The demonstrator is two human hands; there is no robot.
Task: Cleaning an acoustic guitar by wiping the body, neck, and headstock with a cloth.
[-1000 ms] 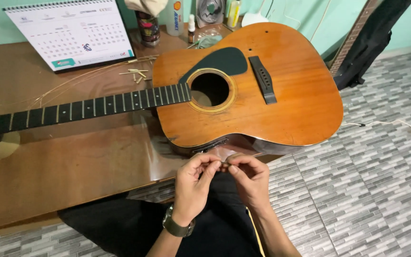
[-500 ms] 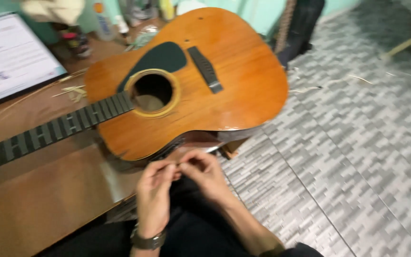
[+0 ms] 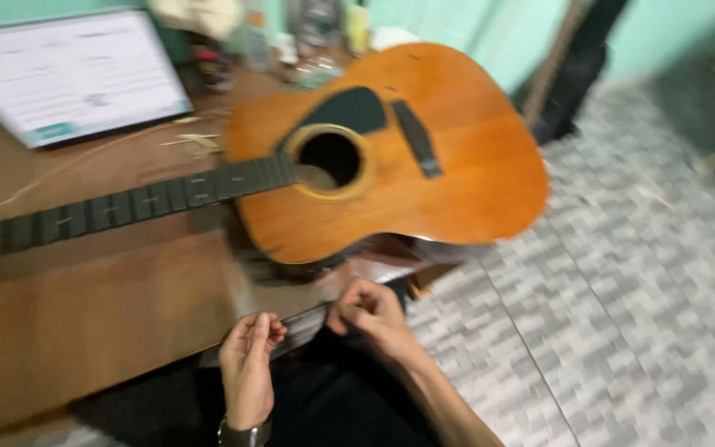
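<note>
Nearest to the camera, the left hand (image 3: 248,364) sits low in the view with a dark wristwatch (image 3: 243,432) on its wrist, the palm turned up and the fingers curled loosely inward; whether that grip pinches anything is beyond what the blurred picture shows. Just to its right and a little farther out, the right hand (image 3: 371,316) is clenched with thumb and forefinger pressed together, as if nipping something thin, though the thing itself is too small and smeared to make out. Both hands hover over the person's dark lap, at the near edge of the brown wooden worktop (image 3: 84,314), apart from each other with a gap between them. Directly beyond them, lying face up, is the orange acoustic guitar (image 3: 457,174): its body overhangs the worktop's edge above the right hand, so the right hand is the nearer one to the body's lower rim, nearly under it. The guitar's long axis runs across the view, the dark neck (image 3: 126,203) stretching away to the left over the worktop, the sound hole (image 3: 330,157) and black bridge (image 3: 417,139) further up and right. Farther back stand a white desk calendar (image 3: 68,74) and some blurred bottles (image 3: 316,25) against the green wall, with grey tiled floor (image 3: 622,314) on the right.
</note>
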